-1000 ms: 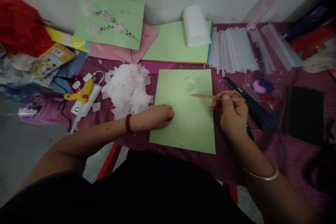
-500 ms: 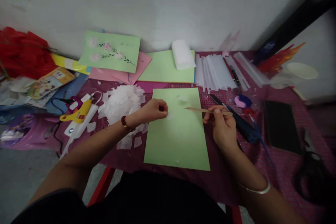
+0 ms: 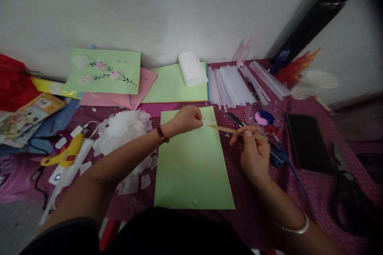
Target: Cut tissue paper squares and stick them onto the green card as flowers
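A pale green sheet of paper (image 3: 193,163) lies before me on the table. Over its upper part my left hand (image 3: 188,120) is closed in a pinch; whatever sits between the fingertips is hidden. A small white scrap of paper (image 3: 205,122) shows right beside those fingertips. My right hand (image 3: 255,152) grips a pointed wooden stick (image 3: 226,129), whose tip points left, close to the scrap. Left of the sheet is a heap of thin white paper pieces (image 3: 124,129), partly behind my left forearm.
A yellow glue gun (image 3: 71,150) rests on a white power strip (image 3: 80,161) at left. Behind are a green card with flowers (image 3: 104,69) and white strips (image 3: 233,85). To the right lie a craft knife (image 3: 235,119), a black phone (image 3: 309,143) and scissors (image 3: 347,195).
My left hand has moved right and up over the sheet, to the white scrap. The stick's tip now lies nearer my left fingers. The whole view has shifted.
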A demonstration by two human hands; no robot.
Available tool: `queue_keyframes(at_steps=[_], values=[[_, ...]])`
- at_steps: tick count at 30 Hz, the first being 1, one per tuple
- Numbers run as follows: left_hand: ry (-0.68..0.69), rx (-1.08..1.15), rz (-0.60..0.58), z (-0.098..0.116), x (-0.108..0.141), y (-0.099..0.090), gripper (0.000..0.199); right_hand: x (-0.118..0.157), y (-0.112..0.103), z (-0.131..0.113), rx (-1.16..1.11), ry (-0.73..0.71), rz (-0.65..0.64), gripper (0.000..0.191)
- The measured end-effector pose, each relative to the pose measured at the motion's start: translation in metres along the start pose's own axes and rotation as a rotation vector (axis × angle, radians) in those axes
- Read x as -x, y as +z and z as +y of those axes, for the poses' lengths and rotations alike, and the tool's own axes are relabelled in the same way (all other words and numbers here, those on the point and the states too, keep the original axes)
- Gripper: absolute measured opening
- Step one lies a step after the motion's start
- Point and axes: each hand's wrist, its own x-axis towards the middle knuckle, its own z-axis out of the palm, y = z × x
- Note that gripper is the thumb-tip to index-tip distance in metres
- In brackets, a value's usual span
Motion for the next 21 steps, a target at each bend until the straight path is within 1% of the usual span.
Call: queue_keyframes(at_steps=[3,5,7,10,12,14,18,21], values=[[0.031,0.016,0.043,-0.006,0.003,-0.009,0.010,-0.001,0.000,0.002,0.035,0.002,-0.015,0.018],[0.118,0.024,0.070,-0.010,0.013,-0.018,0.009,-0.003,0.001,0.002,0.054,0.006,-0.014,0.018],[0.227,0.009,0.050,-0.012,0.026,-0.027,0.011,-0.004,0.002,0.000,0.066,0.028,-0.021,0.018],[0.332,-0.059,-0.039,-0.012,0.047,-0.035,0.013,-0.006,0.005,-0.004,0.087,0.054,-0.044,0.017],[0.362,-0.097,-0.102,-0.012,0.057,-0.034,0.015,-0.008,0.008,-0.006,0.119,0.054,-0.055,0.017],[0.375,-0.113,-0.141,-0.014,0.061,-0.031,0.017,-0.010,0.010,-0.007,0.145,0.062,-0.064,0.017],[0.381,-0.108,-0.165,-0.023,0.058,-0.027,0.019,-0.014,0.013,-0.006,0.167,0.097,-0.119,0.018],[0.372,-0.108,-0.163,-0.030,0.055,-0.026,0.018,-0.016,0.016,-0.005,0.220,0.095,-0.170,0.019]])
